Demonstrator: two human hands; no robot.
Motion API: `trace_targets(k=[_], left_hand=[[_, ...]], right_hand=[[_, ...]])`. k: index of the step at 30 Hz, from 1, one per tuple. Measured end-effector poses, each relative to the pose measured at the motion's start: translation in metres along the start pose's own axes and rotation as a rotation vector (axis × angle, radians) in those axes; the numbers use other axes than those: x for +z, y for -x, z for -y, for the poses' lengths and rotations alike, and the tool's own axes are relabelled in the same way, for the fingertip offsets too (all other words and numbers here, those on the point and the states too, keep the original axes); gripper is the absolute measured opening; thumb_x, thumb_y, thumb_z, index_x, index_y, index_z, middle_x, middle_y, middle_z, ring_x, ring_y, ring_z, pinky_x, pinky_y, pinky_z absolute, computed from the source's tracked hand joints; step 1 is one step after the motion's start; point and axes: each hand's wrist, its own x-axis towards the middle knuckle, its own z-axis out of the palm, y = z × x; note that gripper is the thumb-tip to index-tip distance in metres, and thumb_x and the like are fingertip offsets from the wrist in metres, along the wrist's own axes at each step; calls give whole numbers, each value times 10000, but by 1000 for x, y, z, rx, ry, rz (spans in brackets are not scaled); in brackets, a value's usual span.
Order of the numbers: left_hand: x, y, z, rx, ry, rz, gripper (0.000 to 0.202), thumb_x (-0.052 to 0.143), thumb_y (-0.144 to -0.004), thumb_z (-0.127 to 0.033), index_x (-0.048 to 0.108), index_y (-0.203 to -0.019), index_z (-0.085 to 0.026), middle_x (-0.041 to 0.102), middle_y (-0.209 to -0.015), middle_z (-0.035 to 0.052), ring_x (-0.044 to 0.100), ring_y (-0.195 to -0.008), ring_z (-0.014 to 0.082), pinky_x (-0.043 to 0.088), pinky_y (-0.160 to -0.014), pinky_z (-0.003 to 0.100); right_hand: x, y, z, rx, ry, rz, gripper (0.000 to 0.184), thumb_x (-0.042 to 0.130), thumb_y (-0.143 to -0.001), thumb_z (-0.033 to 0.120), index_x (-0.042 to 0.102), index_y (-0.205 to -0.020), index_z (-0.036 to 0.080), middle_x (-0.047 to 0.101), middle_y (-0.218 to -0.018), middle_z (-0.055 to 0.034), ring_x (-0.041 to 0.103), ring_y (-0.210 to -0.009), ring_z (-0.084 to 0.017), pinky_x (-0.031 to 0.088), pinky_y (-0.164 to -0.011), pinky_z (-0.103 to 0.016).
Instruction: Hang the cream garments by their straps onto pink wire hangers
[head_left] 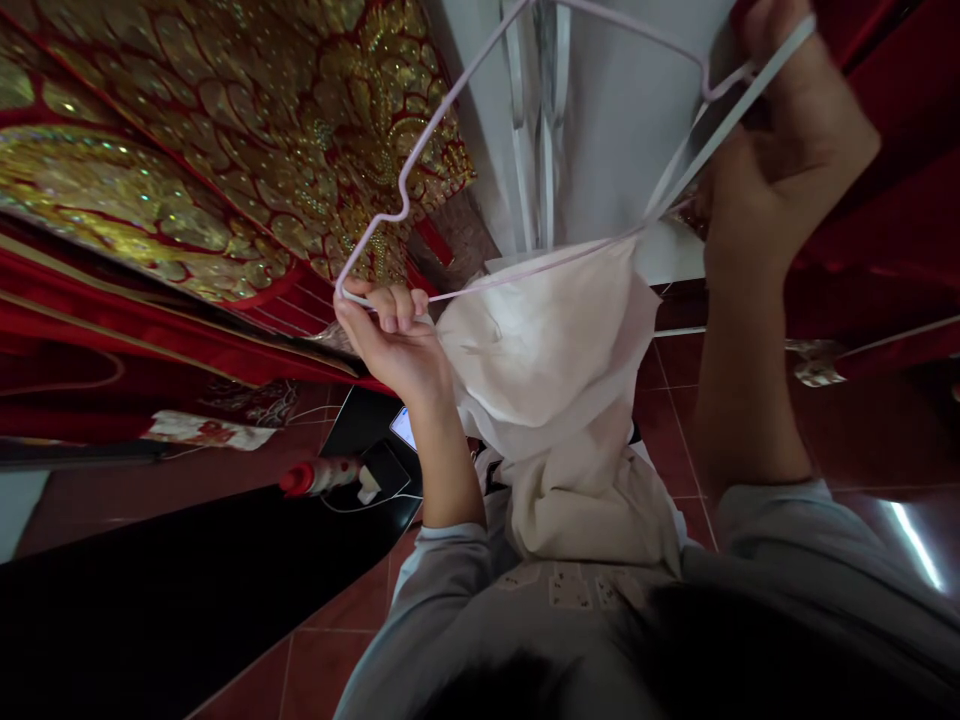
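A thin pale-pink wire hanger is held up in front of me. My left hand is closed round its lower left corner, next to a cream-white cloth that hangs from the hanger's bottom bar down to my chest. My right hand is raised at the upper right, fingers wrapped round the hanger's hook end and a flat white bar. Both wrists come out of grey sleeves.
A red garment with gold sequin embroidery hangs at the upper left. A white cabinet or door stands behind the hanger. On the red tiled floor lie a black mat, a red-tipped device, a phone and a cable.
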Motion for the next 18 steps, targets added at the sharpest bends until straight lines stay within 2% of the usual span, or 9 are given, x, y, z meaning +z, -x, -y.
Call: trace_targets(k=[2, 4, 6, 8, 10, 12, 14, 16, 18], left_hand=[[1, -1, 0, 4, 36, -10, 398, 638, -1078, -637, 575, -937, -271, 149, -698, -53, 203, -561, 188, 366, -656, 308], [3, -2, -2, -6, 54, -32, 430, 621, -1082, -660, 591, -925, -261, 138, -700, -54, 178, -562, 188, 362, -637, 295], [3, -4, -4, -11, 65, -45, 457, 590, -1094, -673, 605, -917, -252, 134, -700, -55, 168, -561, 186, 361, -624, 285], [3, -5, -6, -10, 58, -55, 461, 567, -1107, -666, 607, -914, -249, 140, -697, -55, 175, -557, 183, 366, -624, 283], [1, -5, -7, -18, 28, -63, 453, 557, -1115, -650, 593, -907, -249, 152, -695, -53, 193, -552, 178, 379, -636, 286], [0, -4, -6, -26, -17, -72, 448, 551, -1118, -646, 579, -906, -253, 162, -692, -53, 214, -549, 176, 393, -649, 291], [-2, -4, -4, -31, -40, -72, 454, 552, -1114, -660, 576, -907, -257, 161, -685, -55, 221, -543, 174, 402, -651, 295], [-4, -2, 0, -37, -28, -46, 465, 554, -1107, -681, 587, -912, -260, 168, -672, -58, 234, -535, 172, 413, -653, 298], [-7, -2, 3, -49, 16, -10, 481, 554, -1100, -699, 607, -911, -260, 186, -653, -61, 255, -529, 169, 425, -655, 299]], right_hand=[[0, 5, -1, -28, 34, -18, 725, 817, -937, 601, 569, -1570, 347, 722, -1370, -93, 683, -1395, -348, 709, -949, -446], [1, 9, -6, -109, 88, -94, 723, 799, -938, 629, 584, -1565, 340, 710, -1419, -88, 629, -1473, -363, 684, -1043, -492], [1, 7, -15, -307, 89, -261, 641, 757, -968, 632, 642, -1516, 319, 709, -1458, -65, 609, -1501, -341, 614, -1171, -520], [-2, -3, -27, -552, 37, -400, 517, 759, -1001, 549, 700, -1456, 311, 723, -1471, -29, 641, -1473, -303, 541, -1259, -509], [-10, -17, -39, -676, 47, -392, 452, 788, -1009, 423, 717, -1445, 325, 737, -1464, -6, 679, -1427, -280, 540, -1255, -486], [-25, -28, -50, -663, 174, -308, 497, 810, -993, 345, 700, -1477, 344, 749, -1443, -6, 709, -1373, -281, 585, -1183, -482], [-42, -33, -59, -602, 348, -286, 517, 832, -963, 330, 715, -1467, 344, 785, -1338, -20, 755, -1248, -275, 613, -1094, -484], [-56, -30, -64, -584, 438, -327, 486, 851, -940, 355, 756, -1415, 318, 807, -1207, -32, 777, -1150, -267, 612, -1041, -486], [-61, -21, -64, -642, 430, -421, 432, 810, -975, 426, 775, -1386, 297, 817, -1185, -40, 778, -1145, -268, 597, -1035, -486]])
